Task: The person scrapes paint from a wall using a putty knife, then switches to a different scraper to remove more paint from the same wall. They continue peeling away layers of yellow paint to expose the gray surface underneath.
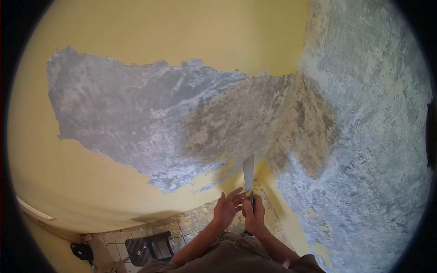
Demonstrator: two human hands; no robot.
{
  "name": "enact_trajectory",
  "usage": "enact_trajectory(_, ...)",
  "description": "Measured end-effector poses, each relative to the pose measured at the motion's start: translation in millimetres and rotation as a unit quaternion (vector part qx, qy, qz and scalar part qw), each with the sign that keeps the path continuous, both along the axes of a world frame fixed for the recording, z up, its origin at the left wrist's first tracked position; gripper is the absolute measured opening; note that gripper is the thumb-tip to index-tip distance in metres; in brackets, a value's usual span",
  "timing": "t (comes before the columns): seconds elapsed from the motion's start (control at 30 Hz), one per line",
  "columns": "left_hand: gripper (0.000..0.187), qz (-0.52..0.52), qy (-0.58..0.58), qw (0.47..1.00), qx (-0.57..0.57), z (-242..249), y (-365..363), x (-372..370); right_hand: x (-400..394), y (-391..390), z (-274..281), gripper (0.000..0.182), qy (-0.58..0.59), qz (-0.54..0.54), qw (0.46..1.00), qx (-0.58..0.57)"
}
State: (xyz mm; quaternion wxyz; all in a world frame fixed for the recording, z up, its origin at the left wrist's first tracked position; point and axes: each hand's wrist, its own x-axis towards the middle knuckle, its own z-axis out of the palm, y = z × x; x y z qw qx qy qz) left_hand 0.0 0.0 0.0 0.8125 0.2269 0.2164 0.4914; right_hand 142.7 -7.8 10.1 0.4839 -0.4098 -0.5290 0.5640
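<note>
The tiled floor (111,238) carries scattered pale flakes (200,217), thick along the foot of the wall. A dark stool (139,249) stands on the tiles, with a black object (82,251), unclear in kind, near it.

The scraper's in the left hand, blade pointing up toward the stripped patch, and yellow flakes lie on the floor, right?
Not quite: the head view shows the scraper in the right hand, while the left hand is open beside it. The rest holds: the blade points up toward the stripped patch, and yellow flakes lie on the floor.
</note>
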Motion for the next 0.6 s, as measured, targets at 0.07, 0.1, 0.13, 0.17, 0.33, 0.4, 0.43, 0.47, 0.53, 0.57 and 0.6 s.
enact_trajectory(0.07,0.081,0.022,0.042,0.998,0.035,-6,1,20,1,26,24,0.046,-0.037,-0.055,0.998,-0.004)
enact_trajectory(0.1,0.081,0.012,0.096,0.994,0.040,21,-1,-54,-81,34,46,0.046,0.019,-0.063,0.998,-0.004)
enact_trajectory(0.13,0.079,0.035,0.122,0.987,0.101,26,0,-49,-90,44,58,0.043,0.043,-0.127,0.990,0.041)
enact_trajectory(0.17,0.078,0.058,0.144,0.975,0.160,33,-1,-41,-94,52,68,0.040,0.064,-0.189,0.976,0.085)
enact_trajectory(0.33,0.089,0.153,0.213,0.927,0.268,76,35,-34,-104,100,101,0.040,-0.074,-0.240,0.948,0.195)
enact_trajectory(0.4,0.099,0.195,0.270,0.892,0.307,90,58,-31,-103,113,110,0.039,-0.107,-0.273,0.924,0.244)
enact_trajectory(0.43,0.099,0.192,0.268,0.893,0.307,93,71,-29,-100,114,120,0.038,-0.108,-0.269,0.937,0.193)
enact_trajectory(0.47,0.100,0.173,0.258,0.899,0.309,93,85,-27,-96,117,126,0.038,-0.109,-0.262,0.949,0.140)
enact_trajectory(0.53,0.101,0.157,0.250,0.903,0.313,103,104,-16,-85,133,130,0.038,-0.120,-0.273,0.940,0.165)
enact_trajectory(0.57,0.100,0.149,0.198,0.926,0.286,110,107,-5,-79,139,130,0.038,-0.132,-0.280,0.932,0.188)
enact_trajectory(0.6,0.099,0.142,0.145,0.943,0.264,121,113,5,-75,148,131,0.038,-0.130,-0.276,0.932,0.193)
